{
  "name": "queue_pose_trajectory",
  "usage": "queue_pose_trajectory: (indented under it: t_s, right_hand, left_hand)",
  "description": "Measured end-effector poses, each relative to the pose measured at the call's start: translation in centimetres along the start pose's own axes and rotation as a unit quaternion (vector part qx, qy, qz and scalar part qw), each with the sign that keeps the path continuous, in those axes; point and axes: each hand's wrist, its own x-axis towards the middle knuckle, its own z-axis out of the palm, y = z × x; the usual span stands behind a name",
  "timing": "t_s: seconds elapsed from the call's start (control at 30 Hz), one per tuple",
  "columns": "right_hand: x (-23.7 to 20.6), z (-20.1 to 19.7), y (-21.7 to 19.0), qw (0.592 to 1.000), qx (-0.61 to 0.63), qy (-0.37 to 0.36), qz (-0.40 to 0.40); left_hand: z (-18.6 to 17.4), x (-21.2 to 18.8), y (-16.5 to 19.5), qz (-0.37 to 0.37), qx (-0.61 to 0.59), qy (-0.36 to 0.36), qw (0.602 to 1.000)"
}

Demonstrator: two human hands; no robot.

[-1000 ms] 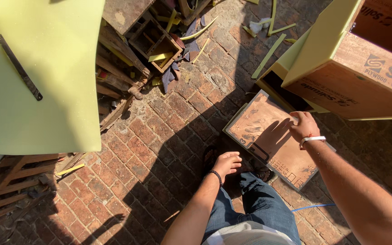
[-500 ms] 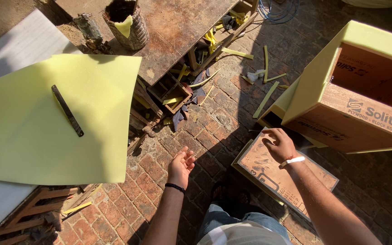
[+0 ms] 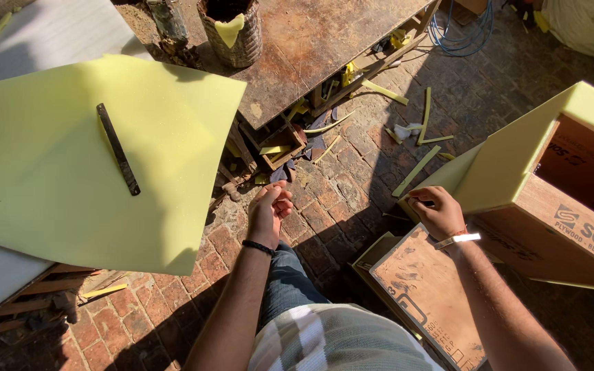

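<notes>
Yellow foam panel (image 3: 510, 161), upright against plywood box (image 3: 558, 227)

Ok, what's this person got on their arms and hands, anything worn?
Both forearms are bare, with no sleeves and no gloves. The left hand has a thin black band at the wrist. The right hand has a pale, shiny band at the wrist with a thin red thread beside it.

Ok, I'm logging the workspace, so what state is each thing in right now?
left hand: empty, fingers loosely curled, above the brick floor
right hand: closed on the foam edge of the plywood box
plywood box: open, on its side
foam sheet: flat, overhanging
metal ruler: lying on foam sheet
</notes>
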Motion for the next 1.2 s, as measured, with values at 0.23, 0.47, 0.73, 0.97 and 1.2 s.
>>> queue_pose_trajectory:
  t_s: [0.23,0.47,0.73,0.97,1.2]
  right_hand:
    - [13.9,6.1,-17.1,0.996,-0.021,0.013,-0.087]
    - [23.4,13.8,-35.4,0.944,-0.088,0.036,-0.316]
    - [33.1,16.5,-43.0,0.870,-0.249,0.073,-0.419]
    - [44.8,18.1,-46.0,0.727,-0.640,-0.038,-0.247]
    - [45.1,16.6,-45.9,0.685,-0.683,-0.202,-0.155]
  left_hand:
    - [-5.5,15.1,10.2,-0.012,-0.069,-0.003,0.998]
    - [-8.9,27.0,21.3,-0.033,0.005,-0.035,0.999]
    - [-7.9,35.2,22.8,-0.048,0.100,-0.097,0.989]
    - [0.5,40.2,20.7,-0.196,0.114,-0.147,0.963]
    - [3.3,42.4,19.8,-0.206,0.130,-0.104,0.964]
